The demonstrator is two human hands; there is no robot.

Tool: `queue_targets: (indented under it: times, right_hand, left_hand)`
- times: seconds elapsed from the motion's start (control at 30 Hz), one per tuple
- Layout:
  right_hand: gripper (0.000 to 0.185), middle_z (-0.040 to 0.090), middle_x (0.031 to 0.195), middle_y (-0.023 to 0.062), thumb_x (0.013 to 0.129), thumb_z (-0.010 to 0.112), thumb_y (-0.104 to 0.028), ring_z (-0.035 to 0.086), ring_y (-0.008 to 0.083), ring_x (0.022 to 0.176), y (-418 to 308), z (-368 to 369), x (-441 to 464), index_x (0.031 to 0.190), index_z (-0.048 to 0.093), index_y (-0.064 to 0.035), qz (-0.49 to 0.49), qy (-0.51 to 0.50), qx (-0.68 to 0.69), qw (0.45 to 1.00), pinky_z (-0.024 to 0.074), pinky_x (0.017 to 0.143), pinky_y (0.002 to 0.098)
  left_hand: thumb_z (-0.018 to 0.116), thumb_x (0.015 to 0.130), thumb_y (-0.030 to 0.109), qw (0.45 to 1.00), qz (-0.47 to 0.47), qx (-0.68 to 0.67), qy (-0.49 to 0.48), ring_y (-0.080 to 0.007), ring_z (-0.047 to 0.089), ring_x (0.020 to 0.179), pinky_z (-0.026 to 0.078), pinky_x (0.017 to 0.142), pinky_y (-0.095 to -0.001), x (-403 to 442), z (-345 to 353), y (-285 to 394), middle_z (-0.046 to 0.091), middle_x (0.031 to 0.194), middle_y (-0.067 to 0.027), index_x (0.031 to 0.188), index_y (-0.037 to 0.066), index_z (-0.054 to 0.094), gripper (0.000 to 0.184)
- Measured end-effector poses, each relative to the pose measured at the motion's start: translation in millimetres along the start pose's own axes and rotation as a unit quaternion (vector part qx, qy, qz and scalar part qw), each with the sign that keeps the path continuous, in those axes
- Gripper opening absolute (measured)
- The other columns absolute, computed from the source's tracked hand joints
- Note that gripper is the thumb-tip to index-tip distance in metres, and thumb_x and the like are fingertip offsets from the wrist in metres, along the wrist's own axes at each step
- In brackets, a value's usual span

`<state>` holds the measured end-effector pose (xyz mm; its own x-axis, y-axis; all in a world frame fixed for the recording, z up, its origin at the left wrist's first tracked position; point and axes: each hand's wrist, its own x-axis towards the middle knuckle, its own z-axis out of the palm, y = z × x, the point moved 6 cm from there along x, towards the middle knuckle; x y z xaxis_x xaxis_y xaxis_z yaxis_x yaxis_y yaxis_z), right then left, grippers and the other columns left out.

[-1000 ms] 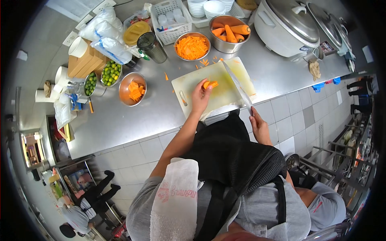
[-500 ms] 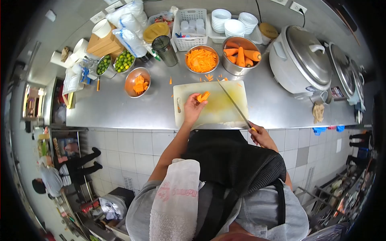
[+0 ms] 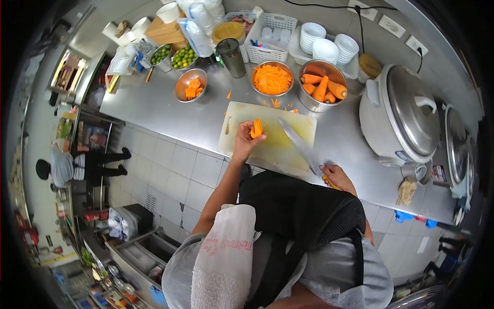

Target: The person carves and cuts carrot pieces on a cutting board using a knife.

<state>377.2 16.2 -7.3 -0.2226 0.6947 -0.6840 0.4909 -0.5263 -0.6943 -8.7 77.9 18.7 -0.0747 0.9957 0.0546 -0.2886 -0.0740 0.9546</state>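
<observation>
My left hand (image 3: 247,140) is closed around some carrot slices (image 3: 256,128), held over the left half of the cutting board (image 3: 239,110). In my right hand (image 3: 337,176) is the yellow handle of a kitchen knife (image 3: 301,146). Its broad blade points away from me over the right part of the board, apart from the carrot slices. Beyond the board are a bowl of carrot strips (image 3: 272,79) and a steel pot (image 3: 315,105) of whole carrots (image 3: 320,88). To the left, a steel bowl (image 3: 181,86) holds cut carrot pieces (image 3: 194,88).
A large rice cooker (image 3: 391,113) stands on the right of the steel counter (image 3: 170,121). Along the back are white bowls (image 3: 325,50), a white basket (image 3: 267,51), a dark tumbler (image 3: 231,57) and green limes (image 3: 183,57). Another person (image 3: 67,165) stands far left.
My view has turned, tilting the counter. The carrot slices are now more upright in my left hand. The knife has rolled so that its blade's broad side shows.
</observation>
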Motion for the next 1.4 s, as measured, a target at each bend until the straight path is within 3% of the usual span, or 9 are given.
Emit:
queue_targets:
  times: [0.07,0.17,0.3,0.37,0.5,0.67,0.87,1.2,1.4]
  right_hand:
    - [0.057,0.06,0.065,0.0066,0.105,0.062,-0.05,0.057,0.0152,0.053,-16.2,-9.3,-3.3,0.082,0.064,0.002,0.011,-0.002,-0.084,0.996,0.0497,0.054,0.0323]
    - [0.058,0.06,0.064,0.0079,0.103,0.065,-0.052,0.058,0.016,0.053,-28.3,-17.4,3.1,0.081,0.065,0.0028,0.008,-0.027,-0.099,0.995,0.0496,0.054,0.0332]
    - [0.055,0.061,0.065,0.0086,0.103,0.066,-0.049,0.059,0.0171,0.053,-41.5,-20.1,5.2,0.081,0.064,0.0014,-0.001,-0.069,-0.099,0.993,0.0499,0.052,0.0332]
    - [0.054,0.062,0.065,0.009,0.103,0.067,-0.049,0.06,0.0172,0.053,-38.0,-22.1,9.1,0.081,0.063,0.0007,-0.016,-0.078,-0.096,0.992,0.0499,0.052,0.0329]
    - [0.052,0.062,0.065,0.008,0.102,0.069,-0.047,0.061,0.0168,0.054,-38.1,-22.8,11.4,0.078,0.063,-0.0014,0.02,-0.085,-0.054,0.995,0.0484,0.053,0.0322]
    - [0.048,0.061,0.065,0.0053,0.101,0.071,-0.045,0.061,0.0153,0.055,-23.6,-26.7,19.8,0.078,0.063,-0.0033,0.049,-0.088,-0.003,0.995,0.0472,0.054,0.0312]
    - [0.047,0.062,0.063,0.0103,0.101,0.071,-0.047,0.059,0.0178,0.048,-23.7,-29.1,31.5,0.082,0.06,-0.0047,0.037,-0.11,-0.006,0.993,0.0475,0.047,0.0322]
    - [0.051,0.063,0.066,0.0073,0.097,0.075,-0.05,0.063,0.017,0.057,-15.5,-32.3,37.6,0.086,0.067,-0.0011,0.023,-0.101,-0.028,0.994,0.0514,0.056,0.0314]
    - [0.046,0.065,0.071,0.0046,0.096,0.077,-0.044,0.06,0.0135,0.063,-16.2,-27.8,25.0,0.092,0.073,0.0012,0.001,-0.097,-0.103,0.99,0.0497,0.064,0.0328]
  left_hand:
    - [0.084,0.088,0.001,0.998,-0.049,-0.005,0.041,-0.022,0.07,0.11,0.055,0.098,-0.0343,-10.3,14.3,14.9,0.065,0.122,-0.011,0.145,0.0,0.043,0.07]
    - [0.082,0.092,0.008,0.997,-0.06,-0.015,0.04,-0.0202,0.068,0.114,0.054,0.1,-0.0337,-12.8,18.8,12.1,0.066,0.129,-0.0086,0.153,0.0,0.044,0.073]
    - [0.08,0.095,0.012,0.995,-0.041,-0.014,0.092,-0.017,0.066,0.116,0.052,0.101,-0.0325,-19.4,11.7,2.1,0.067,0.129,-0.0054,0.147,0.002,0.053,0.059]
    - [0.077,0.097,0.013,0.985,-0.094,-0.115,0.094,-0.0153,0.064,0.117,0.051,0.101,-0.0314,-22.3,10.9,-6.8,0.068,0.127,-0.0033,0.146,0.003,0.054,0.055]
    - [0.072,0.101,0.016,0.984,-0.094,-0.135,0.065,-0.0174,0.065,0.119,0.052,0.102,-0.0316,-23.5,18.6,0.9,0.067,0.134,-0.007,0.146,0.003,0.053,0.05]
    - [0.049,0.113,0.035,0.967,-0.134,-0.208,0.057,-0.0255,0.07,0.12,0.059,0.098,-0.0344,-17.2,36.0,15.8,0.058,0.15,-0.0188,0.151,0.005,0.045,0.049]
    - [0.032,0.115,0.049,0.933,-0.205,-0.29,0.053,-0.0235,0.072,0.114,0.061,0.092,-0.0339,-6.3,21.4,-9.5,0.064,0.142,-0.0183,0.152,0.007,0.042,0.057]
    - [0.058,0.109,0.035,0.925,-0.213,-0.308,0.065,-0.0175,0.07,0.099,0.059,0.088,-0.0334,-2.3,2.4,-11.1,0.071,0.118,-0.0047,0.129,0.009,0.063,0.033]
    - [0.071,0.1,0.013,0.975,-0.184,-0.1,0.076,-0.0216,0.07,0.108,0.061,0.091,-0.0351,-2.0,7.1,5.3,0.069,0.123,-0.0077,0.131,0.005,0.06,0.033]
